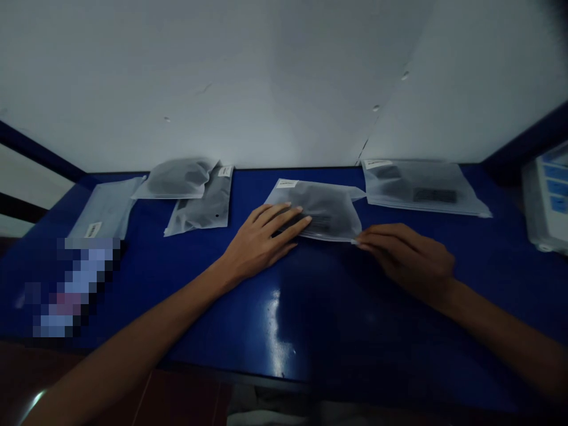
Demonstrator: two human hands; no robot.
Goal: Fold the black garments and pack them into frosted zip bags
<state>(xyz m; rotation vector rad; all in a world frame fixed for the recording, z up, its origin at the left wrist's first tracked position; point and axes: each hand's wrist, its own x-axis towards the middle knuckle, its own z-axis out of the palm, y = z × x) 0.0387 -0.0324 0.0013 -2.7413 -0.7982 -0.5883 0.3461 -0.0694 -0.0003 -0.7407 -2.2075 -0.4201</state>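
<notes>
A frosted zip bag (328,204) with a white label and dark contents lies on the blue table in front of me. My left hand (270,236) rests on its left part, fingers stretched out and lying flat. With thumb and fingers pinched, my right hand (406,254) grips the white zip slider (355,242) at the bag's near right corner. What exactly is inside the bag cannot be made out through the cloudy plastic.
Another frosted bag (426,186) lies at the back right. Several more bags (177,177) lie at the back left, some overlapping. A blurred-out phone-like object (82,290) is at the left. A clear plastic box (550,198) stands at the right edge. A white wall (288,89) rises behind the table (222,331).
</notes>
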